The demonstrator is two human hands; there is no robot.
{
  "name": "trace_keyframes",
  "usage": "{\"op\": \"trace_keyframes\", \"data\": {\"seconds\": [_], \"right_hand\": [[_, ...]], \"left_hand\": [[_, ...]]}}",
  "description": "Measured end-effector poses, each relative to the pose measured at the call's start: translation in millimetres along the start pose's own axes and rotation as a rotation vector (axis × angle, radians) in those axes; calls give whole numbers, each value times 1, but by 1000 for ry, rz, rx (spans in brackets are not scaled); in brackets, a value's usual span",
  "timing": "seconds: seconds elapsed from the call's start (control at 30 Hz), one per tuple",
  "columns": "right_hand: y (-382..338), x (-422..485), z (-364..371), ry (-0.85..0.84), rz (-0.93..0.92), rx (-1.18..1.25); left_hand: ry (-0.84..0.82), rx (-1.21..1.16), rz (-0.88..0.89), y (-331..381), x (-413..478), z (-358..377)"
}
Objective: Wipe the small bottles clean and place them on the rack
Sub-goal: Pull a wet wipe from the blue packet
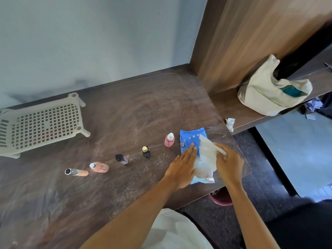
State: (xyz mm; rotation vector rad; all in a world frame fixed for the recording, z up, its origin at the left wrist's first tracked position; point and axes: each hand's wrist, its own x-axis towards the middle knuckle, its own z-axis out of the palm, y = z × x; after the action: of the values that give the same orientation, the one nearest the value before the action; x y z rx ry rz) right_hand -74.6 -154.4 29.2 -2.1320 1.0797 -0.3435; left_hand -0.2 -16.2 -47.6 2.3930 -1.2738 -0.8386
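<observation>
Several small bottles stand in a row on the dusty wooden table (125, 114): an orange tube (76, 172), a peach bottle (99, 167), a dark bottle (121, 158), a black gold-capped bottle (145, 151) and a pink bottle with a white cap (169, 140). The cream plastic rack (42, 125) sits at the far left. My left hand (182, 168) lies flat on a blue wipes packet (189, 141). My right hand (229, 163) pinches a white wipe (206, 152) that comes out of the packet.
A crumpled used tissue (230, 124) lies near the table's right edge. A cream cloth bag (269, 94) rests on the lower shelf at right, beside a wooden wall panel. A red bin (221, 199) shows under the table's front edge.
</observation>
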Motion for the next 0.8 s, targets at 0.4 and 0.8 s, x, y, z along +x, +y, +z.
{"op": "trace_keyframes", "data": {"seconds": [0.4,0.8], "right_hand": [[-27,-49,-13,-7,241,501],[-52,-54,7,-479,-2,420]], "left_hand": [[397,-1213,-215,49,-23,-57],[567,-831,-205,-12,-69,-56]]}}
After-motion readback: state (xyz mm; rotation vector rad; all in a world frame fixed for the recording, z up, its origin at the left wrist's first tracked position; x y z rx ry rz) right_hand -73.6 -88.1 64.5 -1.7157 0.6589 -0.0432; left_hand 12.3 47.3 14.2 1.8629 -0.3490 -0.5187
